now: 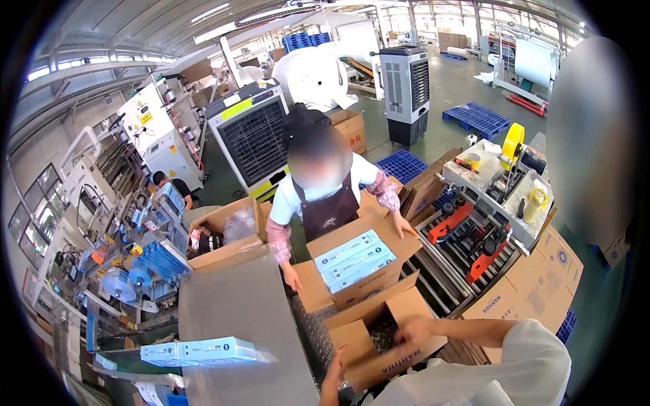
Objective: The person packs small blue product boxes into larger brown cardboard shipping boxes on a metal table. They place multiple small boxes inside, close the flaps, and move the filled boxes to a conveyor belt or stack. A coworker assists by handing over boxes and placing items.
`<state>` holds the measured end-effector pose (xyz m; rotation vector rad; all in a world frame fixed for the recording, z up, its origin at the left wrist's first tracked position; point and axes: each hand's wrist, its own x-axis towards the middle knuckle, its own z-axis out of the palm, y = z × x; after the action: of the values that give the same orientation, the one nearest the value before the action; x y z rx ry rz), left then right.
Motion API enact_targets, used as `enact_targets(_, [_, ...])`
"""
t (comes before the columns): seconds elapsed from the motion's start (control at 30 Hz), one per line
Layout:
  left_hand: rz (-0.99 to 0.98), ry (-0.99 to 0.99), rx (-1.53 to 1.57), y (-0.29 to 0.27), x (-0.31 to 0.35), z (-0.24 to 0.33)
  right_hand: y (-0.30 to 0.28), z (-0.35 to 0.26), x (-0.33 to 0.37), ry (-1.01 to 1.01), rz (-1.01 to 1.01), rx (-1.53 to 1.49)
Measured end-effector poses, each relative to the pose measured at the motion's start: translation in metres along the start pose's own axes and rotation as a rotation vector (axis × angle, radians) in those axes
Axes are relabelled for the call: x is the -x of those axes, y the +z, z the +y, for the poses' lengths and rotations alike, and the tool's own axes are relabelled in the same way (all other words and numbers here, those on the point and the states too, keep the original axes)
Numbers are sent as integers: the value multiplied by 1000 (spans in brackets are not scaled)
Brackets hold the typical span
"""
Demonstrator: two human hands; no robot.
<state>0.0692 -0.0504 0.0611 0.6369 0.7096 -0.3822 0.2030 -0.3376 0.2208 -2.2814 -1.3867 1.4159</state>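
In front of me stands an open cardboard box (pixel 354 340) with its flaps folded outward and a dark interior. My left hand (pixel 334 371) is at the box's left side, its fingers closed on the edge of a flap. My right hand (pixel 416 331) is over the opening from the right, slightly blurred, fingers apart and holding nothing that I can see. Just beyond, another open carton (pixel 369 283) holds a layer of light-blue packages (pixel 355 260). A co-worker (pixel 328 196) in a dark apron has a hand on each side of that carton.
A metal table (pixel 230 298) is at left, with blue packages (pixel 203 350) at its near end. A carton with clear plastic (pixel 237 230) stands behind it. At right are a roller conveyor (pixel 433 271), a taping machine (pixel 474 237) and flattened cardboard (pixel 528 291).
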Motion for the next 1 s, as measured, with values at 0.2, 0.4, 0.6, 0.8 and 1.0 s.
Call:
enact_targets(0.2, [141,898,-1118,45,7,-44,24,73,-52,-1,976,385])
enact_targets(0.4, [169,940,-900,61,0,-45,-29,56,4,369,1144,420])
enact_targets(0.6, [630,1032,-1213,68,-28,-67,91,109,2,-25,997,184])
enact_targets(0.8, [806,1026,-1487,13,35,-17,112,194,-43,224,1341,-1521])
enact_targets(1.0, [533,786,-868,-87,39,50,258,222,-152,327,631,-1667])
